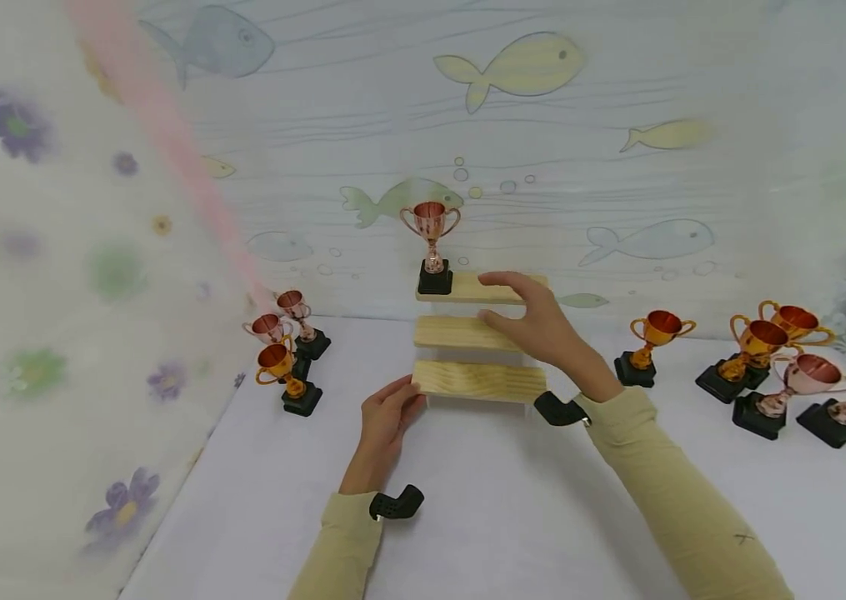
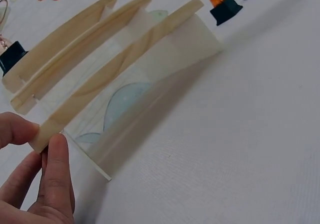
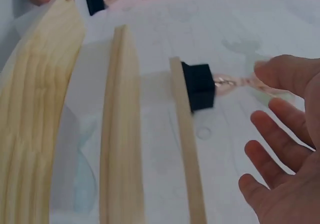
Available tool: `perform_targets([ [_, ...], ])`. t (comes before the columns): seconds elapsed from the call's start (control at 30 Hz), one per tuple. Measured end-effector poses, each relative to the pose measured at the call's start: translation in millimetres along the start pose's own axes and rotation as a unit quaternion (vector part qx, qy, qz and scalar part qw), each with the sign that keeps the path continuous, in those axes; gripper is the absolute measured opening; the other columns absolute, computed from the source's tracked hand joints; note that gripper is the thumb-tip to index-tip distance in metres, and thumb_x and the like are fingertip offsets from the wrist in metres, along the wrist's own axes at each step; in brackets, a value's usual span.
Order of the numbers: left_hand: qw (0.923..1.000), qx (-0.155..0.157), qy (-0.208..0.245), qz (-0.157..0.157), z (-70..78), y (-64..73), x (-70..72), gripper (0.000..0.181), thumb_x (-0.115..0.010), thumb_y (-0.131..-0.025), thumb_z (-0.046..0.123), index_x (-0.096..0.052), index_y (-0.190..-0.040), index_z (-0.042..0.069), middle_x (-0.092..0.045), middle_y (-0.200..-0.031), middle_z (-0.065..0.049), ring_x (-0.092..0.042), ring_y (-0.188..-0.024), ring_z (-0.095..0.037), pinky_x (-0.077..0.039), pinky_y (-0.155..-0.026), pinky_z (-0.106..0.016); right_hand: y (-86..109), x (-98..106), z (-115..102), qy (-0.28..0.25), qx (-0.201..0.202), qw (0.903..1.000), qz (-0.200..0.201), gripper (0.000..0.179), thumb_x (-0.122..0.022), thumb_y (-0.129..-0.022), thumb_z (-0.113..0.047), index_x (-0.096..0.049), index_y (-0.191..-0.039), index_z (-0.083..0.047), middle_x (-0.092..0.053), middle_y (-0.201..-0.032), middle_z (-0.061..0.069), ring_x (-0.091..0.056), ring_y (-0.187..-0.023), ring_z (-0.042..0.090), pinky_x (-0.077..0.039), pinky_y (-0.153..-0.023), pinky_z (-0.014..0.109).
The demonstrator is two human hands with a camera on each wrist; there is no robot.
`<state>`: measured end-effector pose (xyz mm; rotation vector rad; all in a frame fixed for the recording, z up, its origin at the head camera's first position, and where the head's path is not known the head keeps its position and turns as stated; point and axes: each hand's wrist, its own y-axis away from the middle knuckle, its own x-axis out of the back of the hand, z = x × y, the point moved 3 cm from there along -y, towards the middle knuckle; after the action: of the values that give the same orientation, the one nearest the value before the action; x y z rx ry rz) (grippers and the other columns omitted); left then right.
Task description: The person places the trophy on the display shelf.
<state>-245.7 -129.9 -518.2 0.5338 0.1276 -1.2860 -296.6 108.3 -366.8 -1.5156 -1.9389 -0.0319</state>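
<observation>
Head view: the left hand, its forearm angled up toward one o'clock, pinches the lowest wooden board at its left end. The right hand reaches up toward eleven o'clock near the top board, thumb and fingers wide apart, holding nothing. At its ten o'clock, a rose-gold trophy stands upright on that board; a gold trophy sits toward four.

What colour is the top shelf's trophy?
The trophy is rose gold, its base black; clearest in the head view.
</observation>
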Motion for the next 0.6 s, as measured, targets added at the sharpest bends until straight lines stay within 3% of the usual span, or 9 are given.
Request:
perform_targets([
  [0.13,1.0000,0.001,0.006,-0.004,-1.9,-1.2,0.2,0.037,-0.066,-0.092,-0.005,-0.060,-0.128,-0.014,-0.067,-0.103,-0.012,-0.069,-0.086,-0.012,-0.061,-0.080,-0.021,27.5,29,4,0.025,0.015,0.9990,0.033,0.049,-0.073,-0.094,-0.009,-0.058,-0.140,-0.006,-0.057,-0.144,0.015,-0.042,-0.141,0.034,-0.032,-0.118,0.062],
  [0.27,0.9999,-0.002,0.013,-0.003,-2.6,-2.1,0.4,0.037,-0.066,-0.092,-0.005,-0.060,-0.127,-0.015,-0.068,-0.103,-0.012,-0.069,-0.086,-0.012,-0.061,-0.079,-0.021,53.2,63,13,0.034,0.034,0.9916,0.120,0.050,-0.075,-0.089,0.002,-0.060,-0.137,-0.003,-0.059,-0.139,0.018,-0.045,-0.139,0.030,-0.030,-0.121,0.055],
  [0.33,0.9999,-0.003,0.014,-0.002,-2.7,-2.9,0.5,0.037,-0.066,-0.092,-0.005,-0.061,-0.127,-0.015,-0.068,-0.104,-0.011,-0.069,-0.086,-0.012,-0.061,-0.079,-0.021,65.3,78,21,0.051,0.042,0.9827,0.173,0.054,-0.076,-0.085,0.007,-0.061,-0.136,-0.003,-0.061,-0.136,0.018,-0.049,-0.130,0.021,-0.036,-0.117,0.039],
  [0.43,0.9999,-0.004,0.013,0.000,-2.3,-3.2,0.0,0.036,-0.065,-0.093,-0.006,-0.061,-0.127,-0.014,-0.068,-0.104,-0.011,-0.069,-0.087,-0.012,-0.061,-0.079,-0.021,82.4,96,38,0.074,0.033,0.9645,0.251,0.060,-0.079,-0.079,0.010,-0.063,-0.135,-0.005,-0.062,-0.134,0.017,-0.047,-0.123,0.006,-0.036,-0.107,0.022],
  [0.53,0.9999,-0.005,0.015,0.002,-1.3,-1.7,-0.5,0.036,-0.064,-0.093,-0.006,-0.061,-0.127,-0.015,-0.068,-0.103,-0.011,-0.069,-0.087,-0.012,-0.061,-0.078,-0.021,97.2,107,57,0.083,0.023,0.9463,0.311,0.065,-0.081,-0.075,0.010,-0.064,-0.135,-0.007,-0.061,-0.135,0.016,-0.045,-0.123,0.003,-0.036,-0.105,0.025],
  [0.6,0.9998,-0.006,0.017,0.003,-0.3,-0.1,-0.8,0.036,-0.064,-0.093,-0.007,-0.061,-0.127,-0.015,-0.068,-0.103,-0.011,-0.068,-0.086,-0.011,-0.061,-0.078,-0.021,105.4,111,69,0.083,0.012,0.9396,0.332,0.068,-0.081,-0.073,0.009,-0.063,-0.136,-0.008,-0.059,-0.139,0.015,-0.042,-0.132,0.006,-0.030,-0.115,0.034],
])
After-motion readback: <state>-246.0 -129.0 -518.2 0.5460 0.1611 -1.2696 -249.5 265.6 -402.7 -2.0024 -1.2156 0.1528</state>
